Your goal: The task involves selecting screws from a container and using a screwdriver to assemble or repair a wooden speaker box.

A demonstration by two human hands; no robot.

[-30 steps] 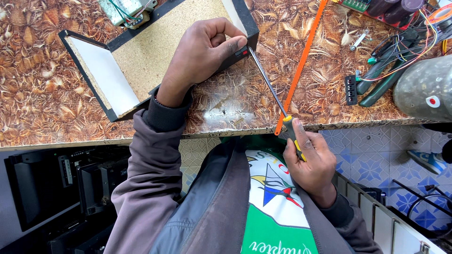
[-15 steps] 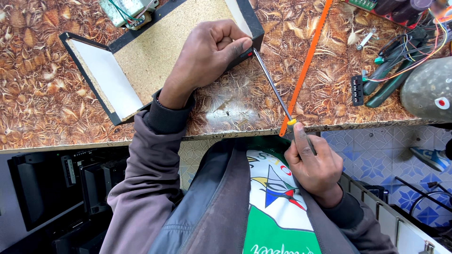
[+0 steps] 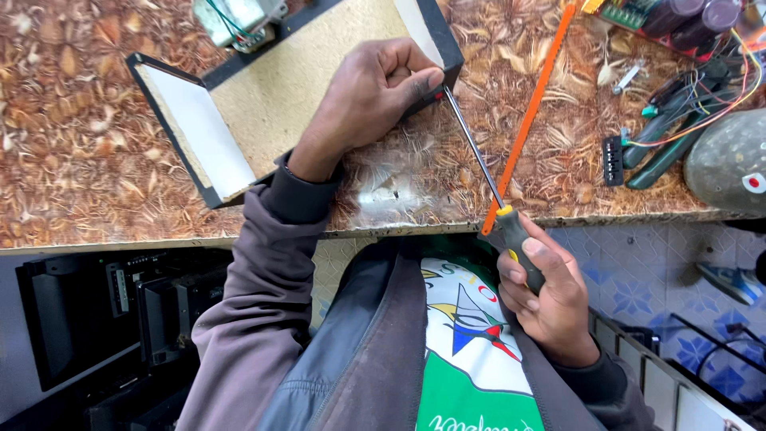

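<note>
My left hand (image 3: 371,100) rests on an open box of chipboard with black edges (image 3: 263,104), fingers curled over its near right corner and pinching the tip of a screwdriver shaft against it. My right hand (image 3: 542,299) is below the table edge, closed around the dark, yellow-marked handle of that screwdriver (image 3: 511,235). The long metal shaft (image 3: 475,148) slants up-left from the handle to the box corner. A white panel (image 3: 195,136) forms the box's left inner wall.
An orange hacksaw blade (image 3: 531,112) lies diagonally on the patterned brown table (image 3: 72,152). A circuit board with capacitors (image 3: 678,20), coloured wires, pliers (image 3: 670,144) and a grey rounded object (image 3: 730,164) crowd the right. A transformer (image 3: 231,20) sits at the box's top. Black casings (image 3: 120,311) stand under the table.
My right hand has turned slightly on the screwdriver handle and shifted a little lower. My left hand stays on the box corner, holding the tip in place.
</note>
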